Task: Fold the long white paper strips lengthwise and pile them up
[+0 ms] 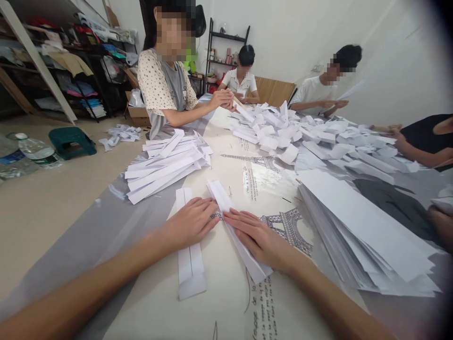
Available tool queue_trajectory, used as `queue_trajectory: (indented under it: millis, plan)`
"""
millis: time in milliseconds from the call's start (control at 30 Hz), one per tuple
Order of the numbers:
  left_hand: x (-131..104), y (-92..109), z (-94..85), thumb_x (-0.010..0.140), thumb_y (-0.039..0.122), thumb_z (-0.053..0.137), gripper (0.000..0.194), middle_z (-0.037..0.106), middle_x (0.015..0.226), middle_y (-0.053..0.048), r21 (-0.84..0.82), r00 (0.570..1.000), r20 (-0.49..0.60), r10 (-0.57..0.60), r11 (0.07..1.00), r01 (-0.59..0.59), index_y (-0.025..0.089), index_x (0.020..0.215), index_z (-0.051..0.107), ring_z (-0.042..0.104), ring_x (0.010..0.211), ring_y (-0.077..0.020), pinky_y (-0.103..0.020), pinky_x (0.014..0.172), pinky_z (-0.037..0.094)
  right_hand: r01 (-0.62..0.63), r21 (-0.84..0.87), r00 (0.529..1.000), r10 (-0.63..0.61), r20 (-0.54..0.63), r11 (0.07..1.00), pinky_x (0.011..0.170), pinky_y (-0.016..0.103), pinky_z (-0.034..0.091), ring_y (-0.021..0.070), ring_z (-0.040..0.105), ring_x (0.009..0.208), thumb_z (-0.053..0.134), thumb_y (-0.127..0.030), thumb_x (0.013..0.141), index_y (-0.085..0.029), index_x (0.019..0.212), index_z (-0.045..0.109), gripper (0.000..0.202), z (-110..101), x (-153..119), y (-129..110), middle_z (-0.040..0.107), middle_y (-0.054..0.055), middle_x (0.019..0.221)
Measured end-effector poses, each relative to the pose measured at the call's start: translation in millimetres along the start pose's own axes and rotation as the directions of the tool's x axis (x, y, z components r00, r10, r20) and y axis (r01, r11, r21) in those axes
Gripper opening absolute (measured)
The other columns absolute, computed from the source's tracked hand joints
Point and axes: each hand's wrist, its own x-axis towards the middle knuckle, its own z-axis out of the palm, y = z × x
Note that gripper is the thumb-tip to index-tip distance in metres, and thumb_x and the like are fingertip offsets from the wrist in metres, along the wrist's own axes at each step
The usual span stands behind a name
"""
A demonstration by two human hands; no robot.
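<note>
Two hands (193,223) (261,237). Loose strips (220,196) (190,271), at least two. One bundle of folded strips (170,165) at left: overlapped, not countable singly. One larger heap of folded paper (274,134) farther off, likewise past counting. One stack of sheets (368,226) at right; number of sheets unreadable from edges. One small floor pile (122,134). Two tower prints (271,161) (292,229). Co-workers (155,78) (250,84) (307,94) (426,137), at least four. One green stool (72,137). Bottles (37,150) (9,158), two at minimum. One cardboard box (138,114). One rack (230,36) at back; shelving (21,67) at far left, number of units unclear.
</note>
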Motion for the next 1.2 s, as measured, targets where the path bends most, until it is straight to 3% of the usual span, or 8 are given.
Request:
queue_trajectory:
  millis: [133, 333, 533, 667, 800, 967, 1200]
  plan:
    - [2, 1, -2.1, 0.110, 0.037, 0.034, 0.030, 0.068, 0.121, -0.011, -0.049, 0.999, -0.026, -0.035, 0.998, 0.034, 0.017, 0.124, 0.052, 0.065, 0.112, -0.0240, -0.042, 0.102, 0.048, 0.038, -0.090, 0.998, -0.042, -0.040, 0.995, 0.124, 0.054, 0.033, 0.0228, 0.038, 0.150, 0.046, -0.026, 0.106, -0.030, 0.160, 0.031, 0.057, 6, -2, 2, 0.040, 0.003, 0.163]
    - [0, -5, 7.6, 0.111, 0.031, 0.033, 0.038, 0.067, 0.128, -0.010, 0.024, 0.999, -0.030, 0.043, 0.999, -0.042, 0.018, 0.144, 0.047, 0.060, 0.125, -0.0244, -0.044, 0.106, 0.045, 0.039, -0.141, 0.998, -0.046, -0.048, 0.989, 0.124, 0.054, 0.034, 0.0239, 0.033, 0.153, 0.051, -0.025, 0.103, -0.028, 0.160, 0.033, 0.059, 6, -1, -3, 0.038, 0.004, 0.164]
    - [-2, -4, 14.1, 0.110, 0.029, 0.036, 0.036, 0.069, 0.126, -0.013, 0.130, 0.996, -0.051, 0.071, 0.989, -0.064, 0.014, 0.130, 0.062, 0.061, 0.125, -0.0270, -0.046, 0.106, 0.045, 0.003, -0.146, 0.998, -0.013, -0.066, 0.989, 0.120, 0.054, 0.040, 0.0265, 0.037, 0.150, 0.053, -0.029, 0.102, -0.027, 0.154, 0.044, 0.054, 7, -2, -4, 0.038, 0.006, 0.164]
    - [-2, 0, 12.7, 0.110, 0.028, 0.036, 0.035, 0.068, 0.127, -0.013, 0.180, 0.997, -0.035, 0.066, 0.982, -0.058, 0.013, 0.128, 0.062, 0.060, 0.125, -0.0279, -0.046, 0.105, 0.045, -0.024, -0.123, 0.996, 0.013, -0.085, 0.992, 0.121, 0.053, 0.039, 0.0273, 0.039, 0.149, 0.060, -0.034, 0.098, -0.021, 0.153, 0.046, 0.057, 8, -3, -5, 0.046, 0.009, 0.159]
    - [-4, 2, 13.4, 0.109, 0.026, 0.036, 0.035, 0.065, 0.129, -0.013, 0.135, 0.998, -0.063, 0.028, 0.991, -0.020, 0.014, 0.132, 0.059, 0.059, 0.127, -0.0269, -0.047, 0.107, 0.043, -0.014, -0.161, 0.996, 0.000, -0.086, 0.987, 0.122, 0.054, 0.036, 0.0284, 0.038, 0.150, 0.057, -0.032, 0.099, -0.017, 0.151, 0.047, 0.056, 10, -5, -10, 0.045, 0.012, 0.159]
    - [-5, 3, 13.8, 0.108, 0.025, 0.038, 0.035, 0.061, 0.132, -0.015, 0.083, 0.997, -0.070, -0.031, 0.996, 0.037, 0.015, 0.134, 0.059, 0.059, 0.124, -0.0265, -0.050, 0.112, 0.040, 0.004, -0.212, 0.996, -0.023, -0.086, 0.977, 0.123, 0.055, 0.035, 0.0285, 0.035, 0.151, 0.051, -0.027, 0.100, -0.017, 0.153, 0.045, 0.055, 10, -5, -18, 0.040, 0.010, 0.162]
    - [-5, 4, 14.8, 0.108, 0.027, 0.038, 0.037, 0.054, 0.146, -0.018, 0.106, 0.995, -0.091, -0.033, 0.993, 0.043, 0.016, 0.136, 0.059, 0.058, 0.127, -0.0299, -0.052, 0.109, 0.044, -0.061, -0.220, 0.994, 0.040, -0.098, 0.974, 0.121, 0.056, 0.038, 0.0299, 0.039, 0.149, 0.053, -0.023, 0.094, -0.018, 0.150, 0.050, 0.057, 14, 0, -25, 0.044, 0.010, 0.160]
